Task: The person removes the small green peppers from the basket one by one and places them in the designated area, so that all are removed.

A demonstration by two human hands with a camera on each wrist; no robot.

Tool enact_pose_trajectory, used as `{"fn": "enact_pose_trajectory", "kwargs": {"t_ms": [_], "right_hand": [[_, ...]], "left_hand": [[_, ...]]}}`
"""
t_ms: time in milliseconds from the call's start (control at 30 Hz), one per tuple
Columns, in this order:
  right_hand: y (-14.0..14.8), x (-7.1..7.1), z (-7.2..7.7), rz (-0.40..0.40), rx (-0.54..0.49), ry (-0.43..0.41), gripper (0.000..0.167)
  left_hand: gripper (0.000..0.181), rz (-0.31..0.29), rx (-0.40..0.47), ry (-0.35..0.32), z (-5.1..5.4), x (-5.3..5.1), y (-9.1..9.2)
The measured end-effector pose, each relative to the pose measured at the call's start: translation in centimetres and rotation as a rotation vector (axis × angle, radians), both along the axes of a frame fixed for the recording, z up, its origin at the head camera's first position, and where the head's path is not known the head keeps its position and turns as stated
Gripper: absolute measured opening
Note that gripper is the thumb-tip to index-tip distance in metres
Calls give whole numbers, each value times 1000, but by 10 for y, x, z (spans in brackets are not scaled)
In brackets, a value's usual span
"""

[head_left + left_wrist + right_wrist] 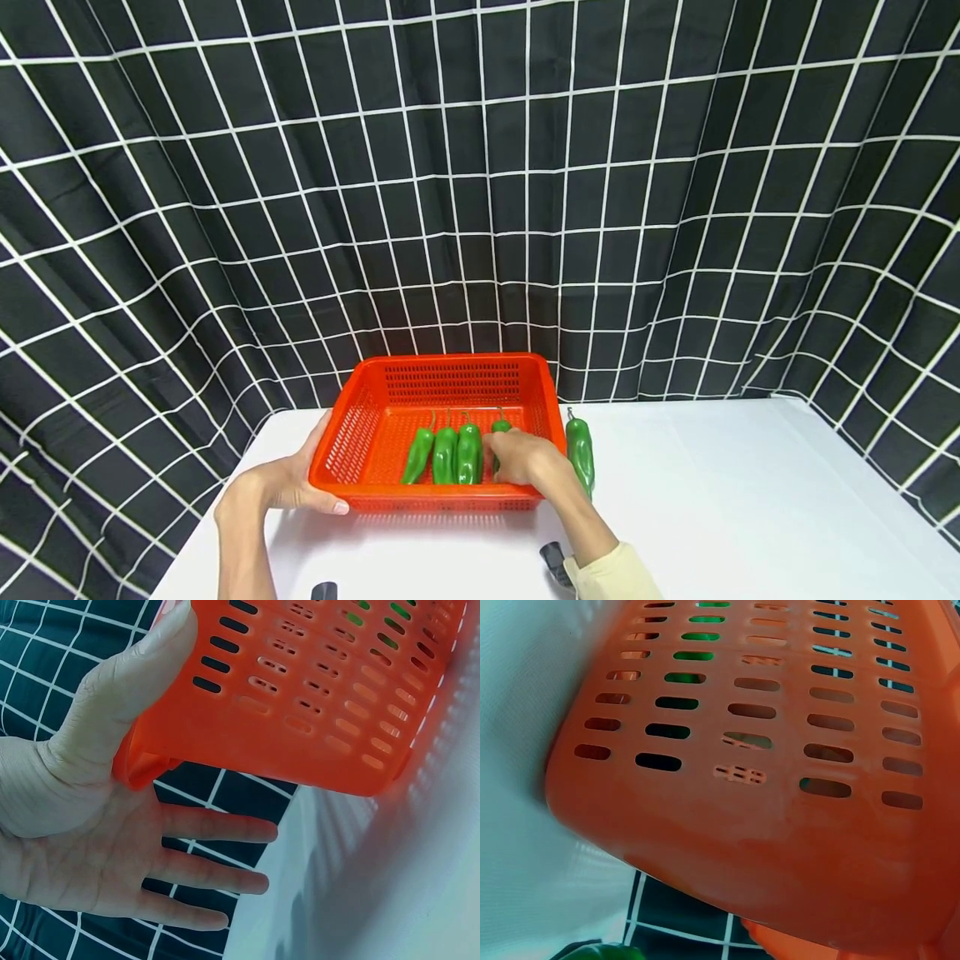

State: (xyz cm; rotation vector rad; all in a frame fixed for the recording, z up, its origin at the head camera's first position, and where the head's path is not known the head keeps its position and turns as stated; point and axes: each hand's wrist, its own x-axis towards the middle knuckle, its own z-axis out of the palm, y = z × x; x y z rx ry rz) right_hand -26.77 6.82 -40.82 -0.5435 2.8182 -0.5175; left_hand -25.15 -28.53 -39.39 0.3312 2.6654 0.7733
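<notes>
1. Your right hand (521, 457) curls its fingers around a long, glossy green pepper (501, 425) inside the orange-red perforated plastic basket (442, 492), probably to control its placing.
2. Your left hand (288, 481) spreads straight fingers and thumb at the basket's left side, probably bracing it.
3. Three tapered, shiny green peppers (446, 457) lie roughly parallel, stems away from you.
4. Another green pepper (580, 454) rests on the white surface (750, 483), just beside the basket.
</notes>
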Motion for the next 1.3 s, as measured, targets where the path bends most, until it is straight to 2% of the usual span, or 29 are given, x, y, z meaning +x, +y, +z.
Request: {"fn": "enact_pose_trajectory", "kwargs": {"t_ms": [167,400,867,1300], "right_hand": [[-2,0,-2,-49,-55,50,22],[-3,1,1,-135,-138,60,27],[2,13,25,-88,-186,84,30],[10,26,44,-95,-169,119,32]], "left_hand": [[150,9,-2,-10,-2,2,-1],[152,1,1,-7,0,1,0],[152,7,8,-7,-2,1,-1],[153,5,-1,0,-3,0,0]]}}
